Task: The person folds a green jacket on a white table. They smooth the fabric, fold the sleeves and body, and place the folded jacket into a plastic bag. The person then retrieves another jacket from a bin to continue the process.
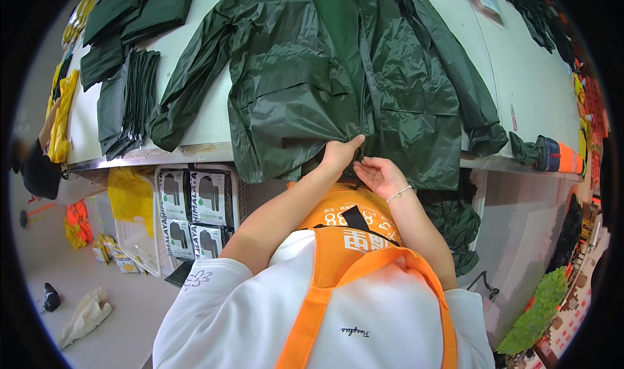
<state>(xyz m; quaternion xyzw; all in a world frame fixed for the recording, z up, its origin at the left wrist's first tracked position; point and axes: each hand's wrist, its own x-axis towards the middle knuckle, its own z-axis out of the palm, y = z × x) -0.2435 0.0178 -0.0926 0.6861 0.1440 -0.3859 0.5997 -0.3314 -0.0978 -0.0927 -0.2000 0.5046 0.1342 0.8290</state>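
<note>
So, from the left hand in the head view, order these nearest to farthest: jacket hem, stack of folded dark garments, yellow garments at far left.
Measured from the left hand:
1. Jacket hem, pinched at the fingertips.
2. Stack of folded dark garments, on the table to the left.
3. Yellow garments, far-left table edge.

- A dark green rain jacket (325, 76) lay spread flat, front up, on the white table, collar toward twelve o'clock, sleeves angled toward four and eight o'clock.
- Its hem hung over the table's six o'clock edge, zip closed.
</note>
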